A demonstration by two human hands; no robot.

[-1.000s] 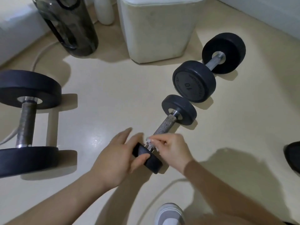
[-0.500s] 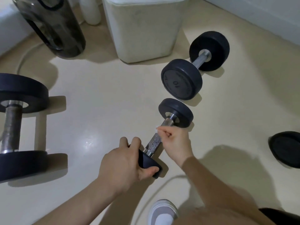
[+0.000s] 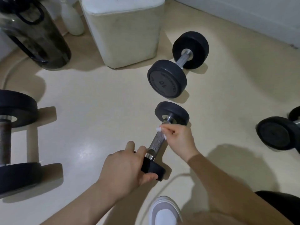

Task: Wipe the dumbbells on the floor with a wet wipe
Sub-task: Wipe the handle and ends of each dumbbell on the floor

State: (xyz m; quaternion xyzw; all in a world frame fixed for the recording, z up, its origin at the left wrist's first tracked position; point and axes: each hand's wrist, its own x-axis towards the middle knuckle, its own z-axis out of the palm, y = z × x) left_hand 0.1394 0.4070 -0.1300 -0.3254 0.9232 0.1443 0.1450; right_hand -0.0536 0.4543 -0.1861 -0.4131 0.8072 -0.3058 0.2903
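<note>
Pale floor is carrying the small dumbbell, its long axis running from near-left to far-right. The left hand is clamping its grip on the near head. The right hand is pinching the handle beside the far head; whether it holds a wipe, I cannot tell.

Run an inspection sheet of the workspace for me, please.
Surface: glossy beige floor.
Job's things: small dumbbell held at both ends of its handle; 10 dumbbell, large dumbbell and right-edge dumbbell lie apart; wet wipe not made out.
Clutter: dark jug, white bottle, pale padded box.
Hands: left hand grips the near head; right hand fingers pinch the handle.
Cables: white cable beside shoe.
Surroundings: white wall.
</note>
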